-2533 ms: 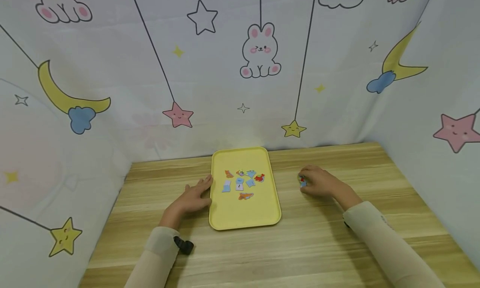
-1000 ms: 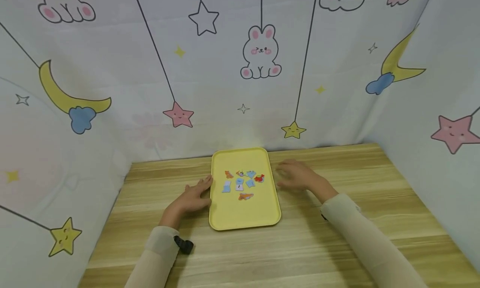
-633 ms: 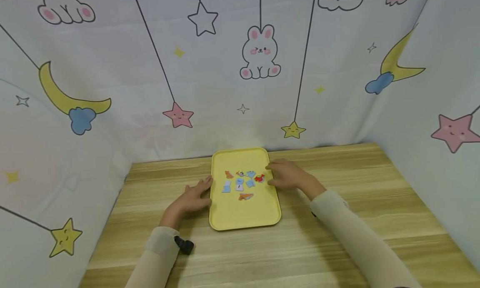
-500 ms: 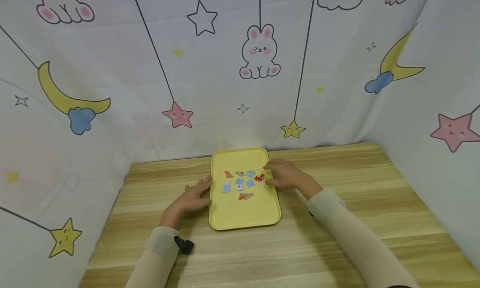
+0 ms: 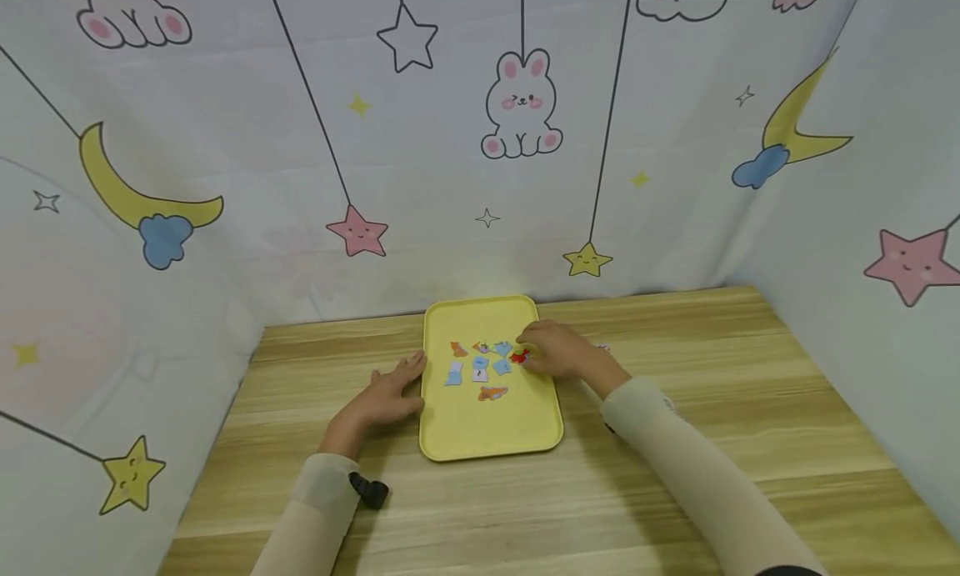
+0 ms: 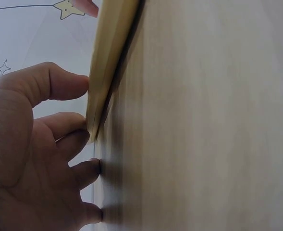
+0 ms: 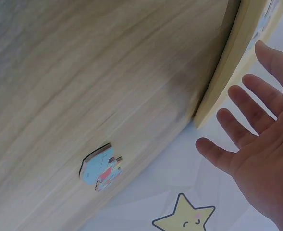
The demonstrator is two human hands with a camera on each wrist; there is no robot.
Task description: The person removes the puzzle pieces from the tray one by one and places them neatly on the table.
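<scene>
My left hand (image 5: 382, 393) lies by the left edge of a yellow tray (image 5: 491, 433). Thumb and a finger touch the tray's side (image 6: 100, 72) in the left wrist view, and the other fingertips rest on the table. Over the tray's right rim reaches my right hand (image 5: 562, 355), its fingertips right at a red puzzle piece (image 5: 519, 357). In the right wrist view the fingers of this hand (image 7: 271, 159) are spread and fairly straight. Several more flat pieces lie on the tray, among them an orange piece (image 5: 492, 393) and a blue-and-white piece (image 5: 454, 374).
A light blue printed puzzle piece (image 7: 100, 166) lies on the wooden table (image 5: 480, 518) right of the tray, mostly behind my right wrist in the head view. A white cloth (image 5: 450, 176) printed with stars, moons and rabbits stands behind and at both sides.
My right hand has left a piece on the table at the right and moved left over the tray's rim to the red piece. The left hand has stayed put.
</scene>
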